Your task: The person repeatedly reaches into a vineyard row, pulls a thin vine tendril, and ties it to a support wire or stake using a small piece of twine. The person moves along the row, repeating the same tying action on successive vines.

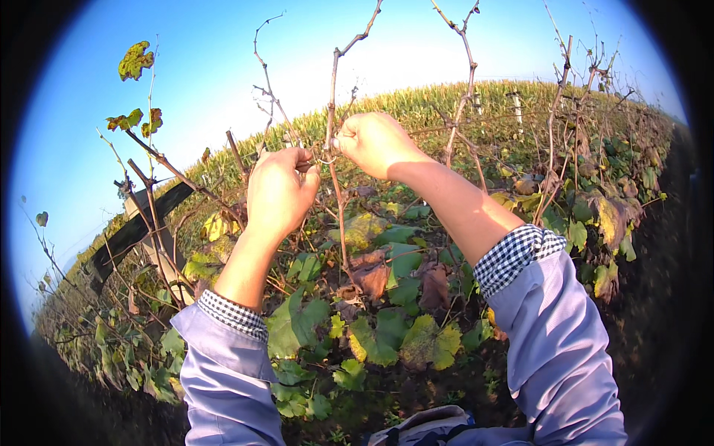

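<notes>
A bare, brown grapevine cane [333,95] rises between my hands. A thin pale tie [327,161] curves around it at hand height. My left hand [281,189] is just left of the cane, thumb and fingers pinched on the tie's left side. On the right, my right hand [376,145] has its fingers curled against the cane, slightly higher than the left. Whatever lies between the right fingertips is hidden. A thin trellis wire [427,131] runs sideways at about this height.
Green, yellow and brown vine leaves [385,334] fill the space below my hands. More upright canes [467,83] stand to the right. At left, a pale post [159,245] carries a dark crossbar [136,226]. A yellowing crop field [502,92] lies behind.
</notes>
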The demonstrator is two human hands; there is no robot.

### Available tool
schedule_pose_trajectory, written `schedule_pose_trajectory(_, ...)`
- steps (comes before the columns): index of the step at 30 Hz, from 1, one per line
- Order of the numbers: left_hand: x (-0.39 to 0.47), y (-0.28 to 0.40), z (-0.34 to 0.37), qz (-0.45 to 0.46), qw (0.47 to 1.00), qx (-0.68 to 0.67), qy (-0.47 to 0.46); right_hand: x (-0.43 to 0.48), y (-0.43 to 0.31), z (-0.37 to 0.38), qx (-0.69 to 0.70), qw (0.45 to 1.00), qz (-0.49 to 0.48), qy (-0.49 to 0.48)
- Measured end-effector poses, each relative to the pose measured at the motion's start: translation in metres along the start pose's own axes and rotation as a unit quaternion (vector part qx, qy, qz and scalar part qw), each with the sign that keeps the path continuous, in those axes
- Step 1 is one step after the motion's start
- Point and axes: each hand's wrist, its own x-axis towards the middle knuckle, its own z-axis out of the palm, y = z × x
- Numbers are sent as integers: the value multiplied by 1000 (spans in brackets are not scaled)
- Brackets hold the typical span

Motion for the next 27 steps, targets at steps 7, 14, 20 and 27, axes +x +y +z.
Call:
schedule_pose_trajectory(7,40,-17,-15,-153,946,-188,-217,-5,2,0,7,1000,7,-17)
schedule_pose_trajectory(14,11,-3,-2,-81,991,-90,-58,-6,2,6,-5,1000,-9,11)
schedule_pose_trajectory(20,-16,-6,8,331,899,248,144,-4,3,14,-15,1000,11,20)
schedule_pose_trajectory(27,-10,-11,-6,72,996,-44,40,-3,4,11,-24,999,21,-7)
